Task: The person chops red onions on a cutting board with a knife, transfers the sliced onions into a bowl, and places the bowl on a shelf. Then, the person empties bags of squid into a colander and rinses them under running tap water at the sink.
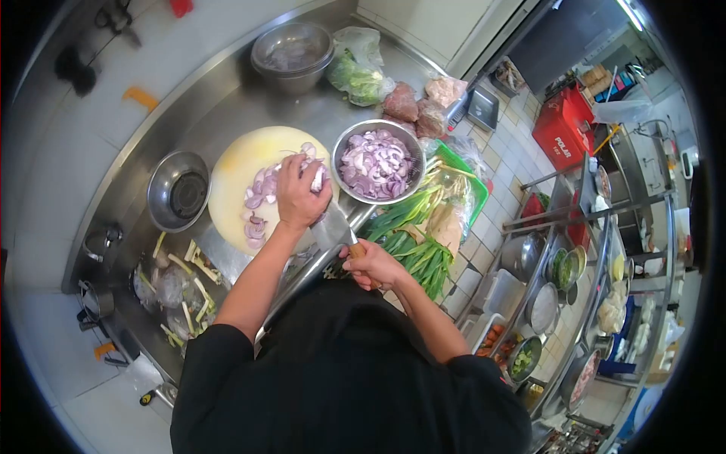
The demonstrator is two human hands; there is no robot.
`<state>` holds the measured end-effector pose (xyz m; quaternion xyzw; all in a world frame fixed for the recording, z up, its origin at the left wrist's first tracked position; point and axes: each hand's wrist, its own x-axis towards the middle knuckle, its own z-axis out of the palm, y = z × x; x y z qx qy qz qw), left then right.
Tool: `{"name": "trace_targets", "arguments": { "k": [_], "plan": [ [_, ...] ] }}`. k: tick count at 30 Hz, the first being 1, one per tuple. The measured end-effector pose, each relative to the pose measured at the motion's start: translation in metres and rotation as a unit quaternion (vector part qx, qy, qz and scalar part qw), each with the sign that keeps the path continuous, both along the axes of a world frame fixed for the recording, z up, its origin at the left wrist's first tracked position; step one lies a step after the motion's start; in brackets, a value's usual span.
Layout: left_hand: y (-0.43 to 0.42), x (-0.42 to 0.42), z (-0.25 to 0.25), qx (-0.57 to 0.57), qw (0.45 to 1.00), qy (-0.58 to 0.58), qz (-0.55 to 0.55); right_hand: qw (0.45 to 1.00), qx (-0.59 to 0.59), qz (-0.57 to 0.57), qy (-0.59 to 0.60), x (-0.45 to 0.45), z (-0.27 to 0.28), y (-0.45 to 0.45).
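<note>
Pieces of cut purple onion (261, 188) lie on a round, pale yellow cutting board (231, 166). Over the board's right side, my left hand (302, 193) is closed round some onion pieces. My right hand (369, 265) grips the wooden handle of a knife (331, 227), whose broad blade reaches toward the board's lower right edge, just below my left hand. Right of the board stands a metal colander (338, 144) full of cut purple onion (378, 163).
An empty metal bowl (156, 189) stands left of the board. Stacked bowls (293, 57), bagged greens (361, 79) and bagged meat (401, 102) lie behind. Green onions (420, 253) and a green tray (478, 198) are at right; scraps (198, 291) fill the sink area at lower left.
</note>
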<state>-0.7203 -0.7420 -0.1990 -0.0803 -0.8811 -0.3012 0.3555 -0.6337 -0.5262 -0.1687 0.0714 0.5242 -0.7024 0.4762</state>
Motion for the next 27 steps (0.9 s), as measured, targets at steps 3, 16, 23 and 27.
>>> {"name": "trace_targets", "arguments": {
  "k": [3, 16, 23, 27],
  "plan": [
    [0.041, -0.031, -0.005, 0.024, 0.998, 0.0, -0.061, 0.998, 0.011, -0.061, 0.007, -0.003, 0.004, 0.026],
    [0.161, -0.1, -0.079, -0.016, 0.98, -0.174, -0.1, 0.929, 0.172, -0.324, 0.046, 0.012, 0.017, 0.091],
    [0.096, -0.086, -0.065, 0.093, 0.951, -0.221, -0.195, 0.934, 0.232, -0.233, 0.139, 0.007, 0.023, 0.098],
    [0.011, -0.057, -0.065, 0.134, 0.98, -0.137, -0.057, 0.957, 0.218, -0.102, 0.161, -0.013, 0.013, 0.068]
  ]
}}
